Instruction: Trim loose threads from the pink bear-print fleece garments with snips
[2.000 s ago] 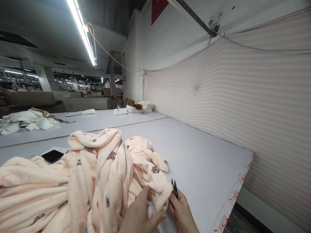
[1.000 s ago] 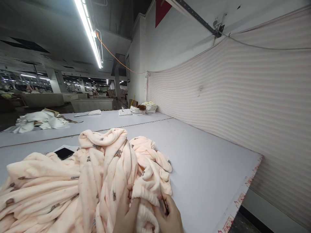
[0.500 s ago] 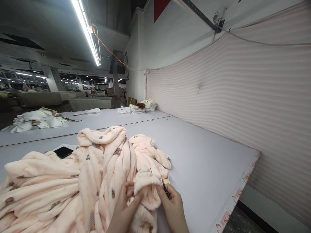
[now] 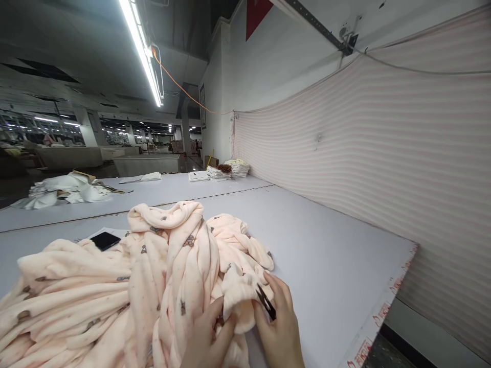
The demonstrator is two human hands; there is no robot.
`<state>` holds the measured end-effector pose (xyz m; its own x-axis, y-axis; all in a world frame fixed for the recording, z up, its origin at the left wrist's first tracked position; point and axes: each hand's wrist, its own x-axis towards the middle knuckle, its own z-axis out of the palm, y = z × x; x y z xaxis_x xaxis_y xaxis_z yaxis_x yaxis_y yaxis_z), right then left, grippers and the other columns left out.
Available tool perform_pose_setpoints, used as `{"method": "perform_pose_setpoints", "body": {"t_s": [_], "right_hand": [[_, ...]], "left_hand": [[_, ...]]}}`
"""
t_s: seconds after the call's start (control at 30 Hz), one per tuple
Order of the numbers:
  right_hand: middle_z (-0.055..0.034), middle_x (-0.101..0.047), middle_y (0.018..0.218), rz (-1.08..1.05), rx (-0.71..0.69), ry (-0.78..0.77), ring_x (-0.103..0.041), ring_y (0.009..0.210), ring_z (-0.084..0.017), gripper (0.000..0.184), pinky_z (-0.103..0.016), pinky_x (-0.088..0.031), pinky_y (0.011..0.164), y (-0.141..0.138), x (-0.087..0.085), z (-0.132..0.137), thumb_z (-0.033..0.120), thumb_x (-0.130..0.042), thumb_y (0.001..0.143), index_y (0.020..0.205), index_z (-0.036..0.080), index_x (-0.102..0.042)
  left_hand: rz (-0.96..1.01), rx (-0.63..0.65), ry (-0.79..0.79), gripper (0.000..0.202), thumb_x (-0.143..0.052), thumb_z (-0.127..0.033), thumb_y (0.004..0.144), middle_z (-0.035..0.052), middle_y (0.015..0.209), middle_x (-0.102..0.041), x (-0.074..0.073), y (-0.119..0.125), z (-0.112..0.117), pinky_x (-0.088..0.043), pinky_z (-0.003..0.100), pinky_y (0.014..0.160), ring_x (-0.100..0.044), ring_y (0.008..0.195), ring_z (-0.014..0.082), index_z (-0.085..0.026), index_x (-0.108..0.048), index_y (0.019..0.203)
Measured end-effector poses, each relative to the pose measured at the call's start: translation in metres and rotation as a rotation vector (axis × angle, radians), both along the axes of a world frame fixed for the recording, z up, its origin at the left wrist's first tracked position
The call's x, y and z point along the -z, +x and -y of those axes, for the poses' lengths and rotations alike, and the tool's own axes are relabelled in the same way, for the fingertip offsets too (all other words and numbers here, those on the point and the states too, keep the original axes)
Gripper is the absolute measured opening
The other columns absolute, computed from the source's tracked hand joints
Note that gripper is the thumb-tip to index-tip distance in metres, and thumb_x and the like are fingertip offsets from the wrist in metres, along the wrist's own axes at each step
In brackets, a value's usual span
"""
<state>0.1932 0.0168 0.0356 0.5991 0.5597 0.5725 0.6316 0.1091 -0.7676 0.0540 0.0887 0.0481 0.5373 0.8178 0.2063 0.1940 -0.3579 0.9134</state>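
Note:
A peach plush garment point(image 4: 180, 260) with small printed figures lies heaped in front of me. Its cuff-like opening point(image 4: 241, 296) is between my two hands. My left hand point(image 4: 213, 332) pinches the fabric at the left of that opening. In my right hand point(image 4: 279, 322) is a pair of dark thread snips point(image 4: 266, 301), held against the palm with the blades pointing up and left at the cuff's right edge. The right thumb is by the cuff and the fingers reach up beside it. Whether the blades touch the cloth, I cannot tell.
A black phone-like object point(image 4: 104, 240) lies on white paper behind the garment. White cloth point(image 4: 71, 189) is piled at the far left of the table point(image 4: 326, 260). Folded stacks point(image 4: 218, 173) stand at the back, and a striped sheet point(image 4: 368, 138) hangs along the right side.
My right hand has opened out around the snips, its fingers lifting, and the blades show more clearly. The cuff has turned in my hands. The whole view has shifted slightly.

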Motion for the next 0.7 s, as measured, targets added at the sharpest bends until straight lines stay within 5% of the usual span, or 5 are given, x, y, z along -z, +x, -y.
{"method": "perform_pose_setpoints", "body": {"t_s": [0.1, 0.2, 0.3, 0.53, 0.7], "right_hand": [[-0.0043, -0.063, 0.107, 0.254, -0.137, -0.139, -0.065, 0.086, -0.017, 0.031, -0.024, -0.052, 0.07, 0.014, -0.022, 0.005, 0.019, -0.055, 0.08, 0.109, 0.028, -0.063], [0.0005, -0.063, 0.074, 0.23, -0.187, -0.197, -0.059, 0.064, -0.014, 0.01, -0.021, -0.046, 0.06, 0.014, -0.03, 0.004, 0.026, -0.056, 0.084, 0.083, 0.022, -0.065], [0.0048, -0.048, 0.055, 0.089, -0.11, -0.193, -0.047, 0.053, -0.011, 0.03, -0.02, -0.037, 0.049, 0.003, -0.02, 0.0, 0.036, -0.054, 0.085, 0.06, 0.021, -0.049], [0.0046, -0.055, 0.06, 0.053, 0.102, -0.086, -0.055, 0.054, -0.015, 0.011, -0.022, -0.042, 0.053, -0.017, 0.014, -0.013, 0.032, -0.054, 0.081, 0.078, 0.024, -0.047], [0.001, -0.059, 0.072, 0.315, 0.085, -0.295, -0.06, 0.061, -0.018, 0.01, -0.025, -0.043, 0.054, -0.008, 0.008, -0.013, 0.015, -0.052, 0.074, 0.073, 0.025, -0.052]], "left_hand": [[-0.014, 0.044, 0.072, 0.022, -0.051, -0.037, 0.081, -0.0011, 0.064, -0.053, -0.006, -0.002, -0.001, -0.041, 0.026, 0.061, -0.052, 0.064, 0.0173, -0.019, -0.06, 0.074], [0.088, 0.046, 0.002, 0.023, -0.057, -0.039, 0.078, 0.0012, 0.073, -0.061, -0.009, -0.003, -0.002, -0.044, 0.026, 0.065, -0.055, 0.07, 0.0184, -0.019, -0.064, 0.085], [0.248, 0.002, -0.23, 0.045, -0.06, -0.047, 0.075, 0.0025, 0.083, -0.067, -0.006, -0.002, -0.004, -0.047, 0.027, 0.069, -0.059, 0.075, 0.0193, -0.019, -0.06, 0.111], [0.113, -0.02, -0.227, 0.042, -0.06, -0.055, 0.074, -0.0019, 0.058, -0.057, 0.004, -0.002, -0.008, -0.042, 0.023, 0.06, -0.055, 0.064, 0.0165, -0.017, -0.059, 0.059], [0.342, 0.056, -0.67, 0.04, -0.062, -0.055, 0.073, -0.0052, 0.049, -0.055, -0.013, -0.003, -0.003, -0.035, 0.02, 0.042, -0.047, 0.042, 0.0113, -0.018, -0.065, 0.086]]}}
